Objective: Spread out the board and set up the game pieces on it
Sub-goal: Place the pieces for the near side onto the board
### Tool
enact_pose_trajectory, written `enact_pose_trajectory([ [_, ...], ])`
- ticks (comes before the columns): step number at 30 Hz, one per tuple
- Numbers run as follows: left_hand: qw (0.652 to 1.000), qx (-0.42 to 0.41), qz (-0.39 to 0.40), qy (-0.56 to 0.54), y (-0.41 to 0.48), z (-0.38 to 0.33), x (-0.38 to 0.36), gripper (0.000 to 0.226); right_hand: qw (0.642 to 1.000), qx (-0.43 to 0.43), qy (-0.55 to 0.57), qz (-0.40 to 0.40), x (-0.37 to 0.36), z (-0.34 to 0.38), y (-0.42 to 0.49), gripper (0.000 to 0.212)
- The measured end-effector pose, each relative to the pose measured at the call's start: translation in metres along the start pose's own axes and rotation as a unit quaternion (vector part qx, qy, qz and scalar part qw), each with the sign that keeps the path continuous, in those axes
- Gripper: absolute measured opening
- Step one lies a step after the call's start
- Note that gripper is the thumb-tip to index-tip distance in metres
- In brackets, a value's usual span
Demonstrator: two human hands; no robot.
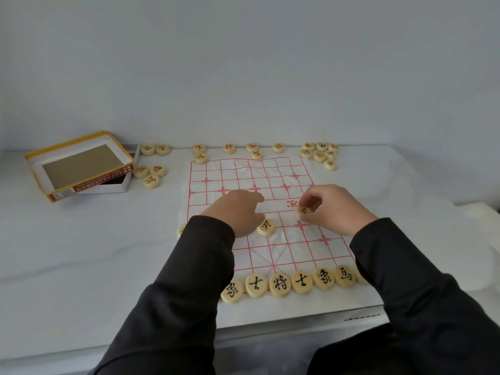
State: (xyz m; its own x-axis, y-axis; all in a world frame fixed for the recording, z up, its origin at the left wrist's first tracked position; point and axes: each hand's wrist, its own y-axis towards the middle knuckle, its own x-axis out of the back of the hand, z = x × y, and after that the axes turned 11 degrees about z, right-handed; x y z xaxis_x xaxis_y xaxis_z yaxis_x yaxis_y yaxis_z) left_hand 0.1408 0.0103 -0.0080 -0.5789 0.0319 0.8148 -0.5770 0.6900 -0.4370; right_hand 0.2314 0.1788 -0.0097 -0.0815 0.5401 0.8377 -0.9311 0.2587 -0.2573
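A white sheet board (243,174) with a red grid lies spread on the table. Several round wooden pieces with black characters form a row (289,284) along its near edge. My left hand (238,212) rests on the board, fingers loosely curled, right beside a black-marked piece (266,227) that lies flat. My right hand (332,207) pinches another black-marked piece (303,211) just above the board near the river line. Another piece (181,230) peeks out at the board's left edge, partly hidden by my left sleeve.
Loose pieces with red characters (255,150) lie along the board's far edge, with a cluster (320,154) at the far right and more (151,173) at the left. An open yellow-rimmed box (81,169) sits on its tray at the far left. The table's front edge runs below the board.
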Motion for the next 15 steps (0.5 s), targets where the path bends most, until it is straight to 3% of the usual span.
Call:
enact_pose_trajectory([
  [5, 1.000, -0.003, -0.014, 0.011, 0.0037, -0.0051, -0.0051, 0.046, 0.996, 0.007, -0.075, 0.046, -0.0006, -0.0053, -0.0019, 0.024],
  [15, 0.999, 0.003, -0.029, 0.024, 0.0079, -0.0067, -0.0098, 0.045, 0.990, 0.033, -0.125, 0.065, -0.0071, 0.0014, -0.0006, 0.029],
])
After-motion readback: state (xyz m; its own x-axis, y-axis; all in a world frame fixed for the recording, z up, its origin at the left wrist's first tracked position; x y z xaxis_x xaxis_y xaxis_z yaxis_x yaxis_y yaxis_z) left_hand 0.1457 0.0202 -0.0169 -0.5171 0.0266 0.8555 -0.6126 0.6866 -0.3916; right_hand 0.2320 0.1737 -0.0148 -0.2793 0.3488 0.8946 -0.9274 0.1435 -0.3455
